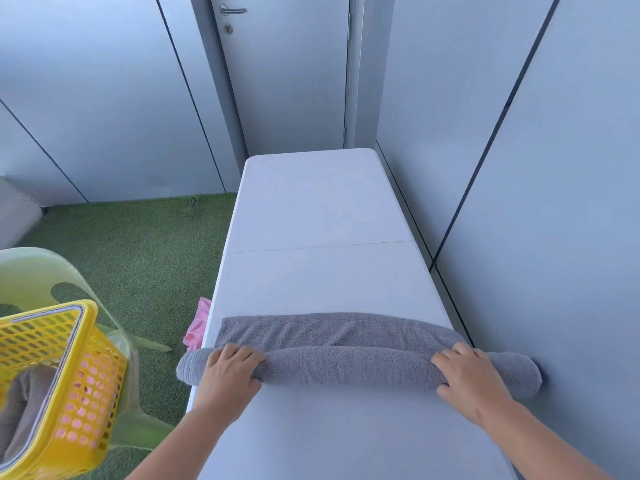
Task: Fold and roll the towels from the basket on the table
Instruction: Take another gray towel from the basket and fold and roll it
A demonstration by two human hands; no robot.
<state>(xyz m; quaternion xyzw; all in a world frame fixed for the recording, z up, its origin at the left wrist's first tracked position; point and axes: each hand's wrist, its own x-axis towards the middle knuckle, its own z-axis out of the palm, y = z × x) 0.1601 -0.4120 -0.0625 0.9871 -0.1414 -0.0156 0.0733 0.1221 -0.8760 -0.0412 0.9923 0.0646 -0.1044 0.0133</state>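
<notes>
My left hand [227,370] and right hand [471,377] are both curled over the gray towel [346,363], mostly rolled across the near end of the white table [318,209], with the yellow basket [65,382] on a chair at left.

A plain grey terry towel [346,365] is lying on a plain white plastic table [318,202]. At eight o'clock a bright yellow slotted plastic basket [83,375] is showing against a pale green plastic chair [31,271]. Speckled green artificial turf [145,244] is spreading at ten o'clock, and a pink cloth [199,323] is peeking out at nine.
</notes>
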